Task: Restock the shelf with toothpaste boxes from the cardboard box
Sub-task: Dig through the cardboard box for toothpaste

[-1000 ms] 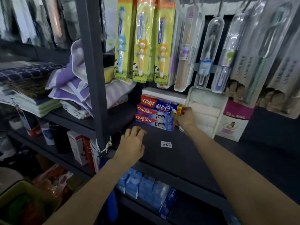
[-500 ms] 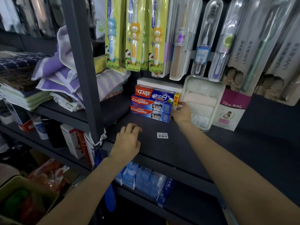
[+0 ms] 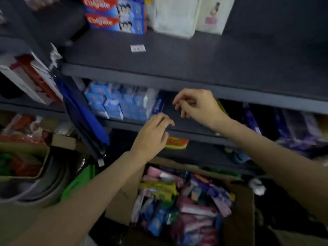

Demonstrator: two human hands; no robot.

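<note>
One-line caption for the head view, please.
Both empty hands, left and right, hover above the open brown cardboard box of mixed packets.

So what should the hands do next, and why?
Probably reach down into the cardboard box and take one toothpaste box. Both the left hand and the right hand hold nothing and hover above the open box, which is full of packets. The shelf has bare space in front of the stacked Colgate boxes.

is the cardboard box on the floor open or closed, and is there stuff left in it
Open and far from empty: the cardboard box has its flaps spread, with a jumble of colourful packages filling it.
</note>
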